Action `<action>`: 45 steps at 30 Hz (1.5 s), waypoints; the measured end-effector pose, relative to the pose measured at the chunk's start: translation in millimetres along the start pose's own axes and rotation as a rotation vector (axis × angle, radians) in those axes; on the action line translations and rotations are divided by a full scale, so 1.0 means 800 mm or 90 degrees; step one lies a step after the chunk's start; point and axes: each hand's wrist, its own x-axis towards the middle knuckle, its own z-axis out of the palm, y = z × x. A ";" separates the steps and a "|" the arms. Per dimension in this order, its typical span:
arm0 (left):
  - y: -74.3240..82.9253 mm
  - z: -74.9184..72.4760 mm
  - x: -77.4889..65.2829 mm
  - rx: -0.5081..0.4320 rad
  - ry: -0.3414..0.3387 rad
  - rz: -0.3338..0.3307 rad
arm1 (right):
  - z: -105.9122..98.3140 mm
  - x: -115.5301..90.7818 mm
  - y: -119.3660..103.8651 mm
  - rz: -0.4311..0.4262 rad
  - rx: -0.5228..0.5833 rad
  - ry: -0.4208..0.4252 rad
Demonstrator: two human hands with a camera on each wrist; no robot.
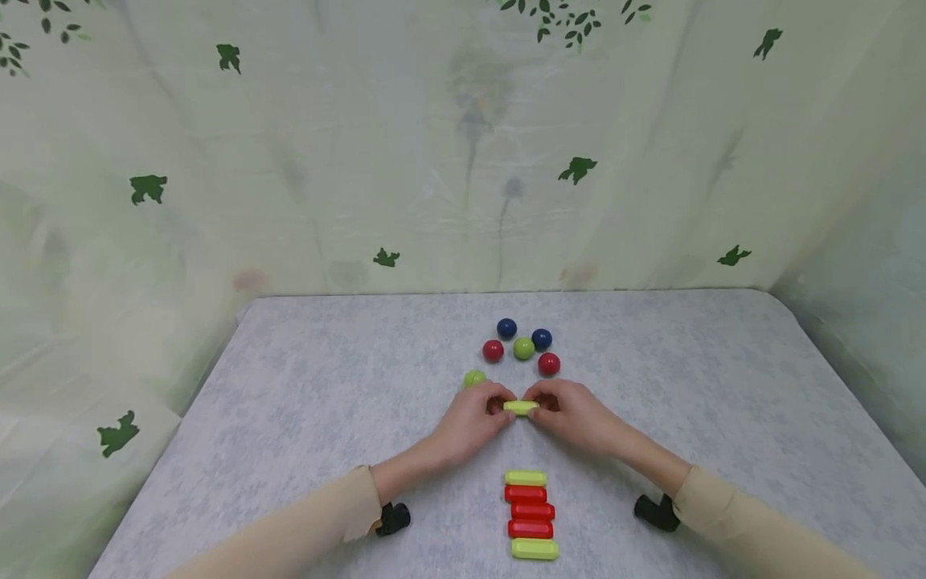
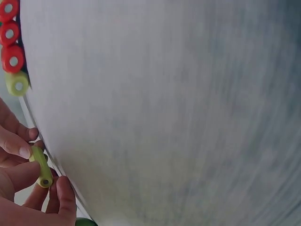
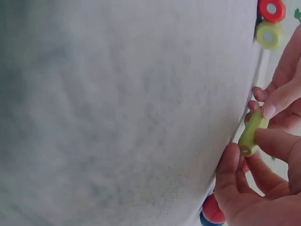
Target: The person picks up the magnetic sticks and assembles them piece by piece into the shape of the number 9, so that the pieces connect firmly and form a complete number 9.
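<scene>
Between both hands is a yellow-green toy rod [image 1: 521,408], held level by its two ends. My left hand [image 1: 473,422] pinches the left end with thumb and fingers, and my right hand [image 1: 579,414] pinches the right end. The left wrist view shows a small round spot on the end of the held rod [image 2: 44,172]; in the right wrist view the rod [image 3: 254,133] lies under both thumbs. Just behind the left hand sits a green ball [image 1: 474,378], partly hidden by it.
Nearer me, a column of rods lies side by side: a yellow-green rod [image 1: 526,478], three red rods [image 1: 532,511], and another yellow-green rod [image 1: 534,549]. Beyond the hands are two blue balls [image 1: 506,328], two red balls [image 1: 549,364] and a green ball [image 1: 524,348] on the grey table [image 1: 347,362].
</scene>
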 end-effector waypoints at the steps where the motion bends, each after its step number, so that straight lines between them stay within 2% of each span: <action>1: -0.001 0.000 0.003 0.010 0.005 0.003 | 0.000 0.002 0.000 -0.001 -0.001 0.005; 7: -0.004 -0.001 0.015 0.040 0.017 0.013 | -0.002 0.013 0.004 0.002 -0.022 0.023; 19: -0.006 -0.010 0.026 0.042 -0.022 0.003 | -0.005 0.017 0.005 0.034 -0.037 0.023; 22: -0.006 -0.010 0.027 0.043 -0.031 0.008 | -0.014 0.011 0.005 0.039 -0.026 0.053; 25: -0.006 -0.010 0.027 0.040 -0.037 0.008 | -0.027 0.007 0.005 0.042 -0.018 0.108; 30: -0.007 -0.011 0.029 0.045 -0.038 0.011 | -0.041 0.014 0.009 0.049 -0.051 0.157; 34: -0.009 -0.014 0.030 0.052 -0.046 0.014 | -0.043 0.028 0.014 0.069 -0.070 0.146; 38: -0.010 -0.014 0.032 0.050 -0.049 0.013 | -0.043 0.038 0.023 0.060 -0.092 0.114; 45: -0.010 -0.014 0.029 0.015 -0.036 -0.005 | -0.045 0.035 0.030 0.057 -0.084 0.067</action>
